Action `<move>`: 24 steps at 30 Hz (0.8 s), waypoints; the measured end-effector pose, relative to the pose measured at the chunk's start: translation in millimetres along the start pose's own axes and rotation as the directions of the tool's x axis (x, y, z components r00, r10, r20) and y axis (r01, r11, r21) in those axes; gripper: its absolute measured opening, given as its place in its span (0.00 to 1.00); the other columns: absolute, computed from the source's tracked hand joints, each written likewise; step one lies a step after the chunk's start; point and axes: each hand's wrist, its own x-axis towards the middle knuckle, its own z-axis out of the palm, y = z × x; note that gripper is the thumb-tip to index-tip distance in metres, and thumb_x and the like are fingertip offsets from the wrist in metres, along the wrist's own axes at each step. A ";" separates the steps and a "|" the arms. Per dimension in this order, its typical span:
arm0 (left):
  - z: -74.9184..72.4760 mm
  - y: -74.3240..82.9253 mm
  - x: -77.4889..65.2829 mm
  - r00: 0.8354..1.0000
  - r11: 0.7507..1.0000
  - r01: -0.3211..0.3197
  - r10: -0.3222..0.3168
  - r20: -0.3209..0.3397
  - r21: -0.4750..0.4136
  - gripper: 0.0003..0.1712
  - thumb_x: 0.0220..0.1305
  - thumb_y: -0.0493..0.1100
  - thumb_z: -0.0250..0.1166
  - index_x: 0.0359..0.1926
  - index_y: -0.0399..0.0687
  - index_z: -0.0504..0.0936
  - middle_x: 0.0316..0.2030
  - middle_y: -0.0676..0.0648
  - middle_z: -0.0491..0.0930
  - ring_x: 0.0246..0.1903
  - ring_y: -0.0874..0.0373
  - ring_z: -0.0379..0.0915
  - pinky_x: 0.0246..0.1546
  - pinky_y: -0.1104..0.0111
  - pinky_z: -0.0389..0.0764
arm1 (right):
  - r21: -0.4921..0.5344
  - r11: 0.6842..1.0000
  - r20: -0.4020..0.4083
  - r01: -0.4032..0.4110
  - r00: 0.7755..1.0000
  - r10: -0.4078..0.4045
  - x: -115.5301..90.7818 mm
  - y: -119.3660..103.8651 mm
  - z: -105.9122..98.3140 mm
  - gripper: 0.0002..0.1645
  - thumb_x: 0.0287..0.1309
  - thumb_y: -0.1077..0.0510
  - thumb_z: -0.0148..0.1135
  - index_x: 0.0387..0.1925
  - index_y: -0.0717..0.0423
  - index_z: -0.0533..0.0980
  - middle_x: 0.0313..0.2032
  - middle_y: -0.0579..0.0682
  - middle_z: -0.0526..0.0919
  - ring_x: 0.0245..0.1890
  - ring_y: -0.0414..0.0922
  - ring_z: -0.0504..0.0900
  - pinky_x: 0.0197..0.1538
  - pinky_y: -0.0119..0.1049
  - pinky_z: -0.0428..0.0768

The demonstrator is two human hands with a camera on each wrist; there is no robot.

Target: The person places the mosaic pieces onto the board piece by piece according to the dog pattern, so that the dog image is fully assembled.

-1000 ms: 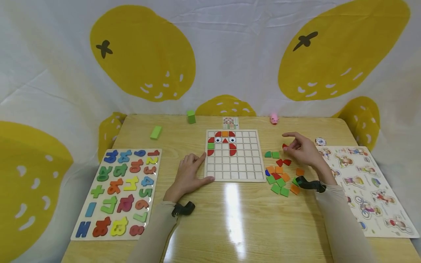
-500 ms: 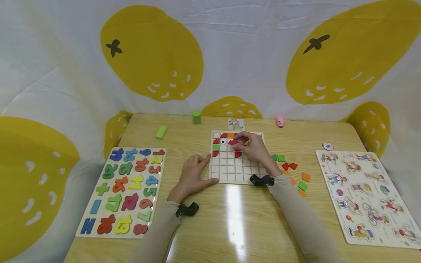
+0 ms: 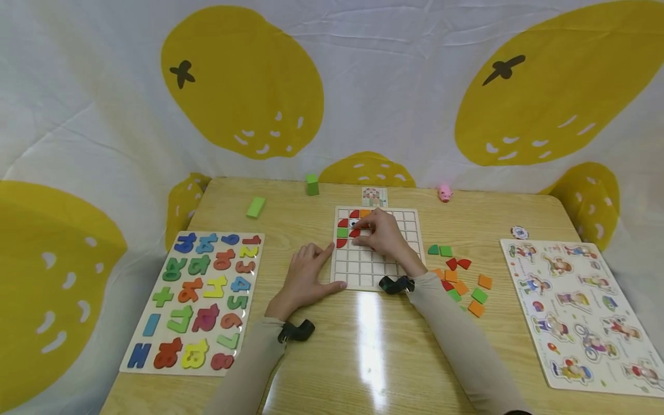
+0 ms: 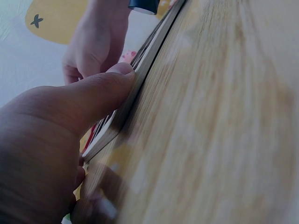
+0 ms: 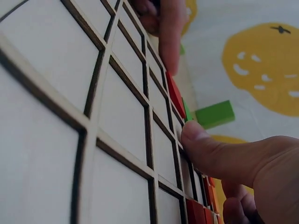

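A wooden grid board (image 3: 354,277) lies mid-table, with red, orange, green and eye tiles in its upper left part. At the board's near-left corner is my left hand (image 3: 305,275), its thumb (image 4: 100,95) stretched along the near edge and its index finger touching the left side. My right hand (image 3: 384,236) is over the board and pinches a red quarter-circle tile (image 3: 354,233) between thumb and index finger, at a cell right of the green square tile (image 3: 342,232). That hand hides several tiles. The right thumb (image 5: 203,144) shows close to the grid in the right wrist view.
Loose tiles (image 3: 460,287) lie right of the board. A picture card (image 3: 374,196), a pink pig (image 3: 444,193) and green blocks (image 3: 256,207) stand behind. A number puzzle (image 3: 150,308) is on the left, a picture puzzle (image 3: 565,323) and a chip (image 3: 519,232) on the right.
My right hand has come left from the loose tiles to the board, bringing a red tile to the second column. The left hand stays at the board's corner.
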 end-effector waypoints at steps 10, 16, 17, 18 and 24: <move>-1.4 3.1 1.1 1.000 1.000 0.007 -0.008 0.009 0.005 0.58 0.51 0.80 0.60 0.77 0.58 0.57 0.45 0.53 0.64 0.43 0.57 0.56 0.46 0.63 0.58 | -0.013 1.000 0.038 0.006 0.999 -0.006 -0.1 -1.9 -3.9 0.12 0.51 0.55 0.76 0.39 0.50 0.88 0.28 0.47 0.78 0.29 0.47 0.68 0.34 0.40 0.66; -1.1 3.8 2.8 1.000 1.000 0.011 -0.011 0.012 0.001 0.58 0.51 0.80 0.60 0.77 0.59 0.57 0.45 0.53 0.64 0.43 0.57 0.56 0.45 0.64 0.58 | 0.029 1.000 0.016 0.010 1.000 -0.011 -6.0 4.0 -14.6 0.15 0.52 0.54 0.75 0.43 0.50 0.87 0.33 0.53 0.77 0.32 0.48 0.70 0.35 0.40 0.67; -0.9 3.9 2.9 1.000 1.000 0.014 -0.014 0.012 -0.001 0.58 0.50 0.80 0.60 0.77 0.59 0.57 0.45 0.53 0.64 0.43 0.57 0.56 0.45 0.63 0.58 | 0.037 0.999 0.004 0.008 1.000 -0.009 -9.4 7.0 -20.6 0.16 0.52 0.54 0.75 0.44 0.51 0.87 0.35 0.54 0.78 0.33 0.48 0.71 0.36 0.40 0.68; -0.7 4.1 2.9 1.000 1.000 0.017 -0.017 0.014 -0.002 0.59 0.50 0.80 0.60 0.77 0.59 0.57 0.45 0.53 0.64 0.44 0.58 0.56 0.45 0.63 0.58 | 0.045 0.999 -0.005 0.003 1.000 -0.002 -14.4 10.8 -28.4 0.16 0.52 0.53 0.75 0.45 0.51 0.87 0.36 0.54 0.78 0.33 0.48 0.73 0.37 0.40 0.69; 0.1 2.5 0.4 1.000 1.000 0.028 -0.028 0.012 -0.003 0.59 0.50 0.80 0.61 0.76 0.58 0.57 0.46 0.52 0.65 0.46 0.57 0.57 0.48 0.62 0.59 | -0.067 0.994 0.021 -0.089 0.996 0.091 -68.4 47.1 -98.1 0.17 0.56 0.53 0.73 0.46 0.54 0.85 0.39 0.52 0.83 0.37 0.48 0.79 0.41 0.44 0.74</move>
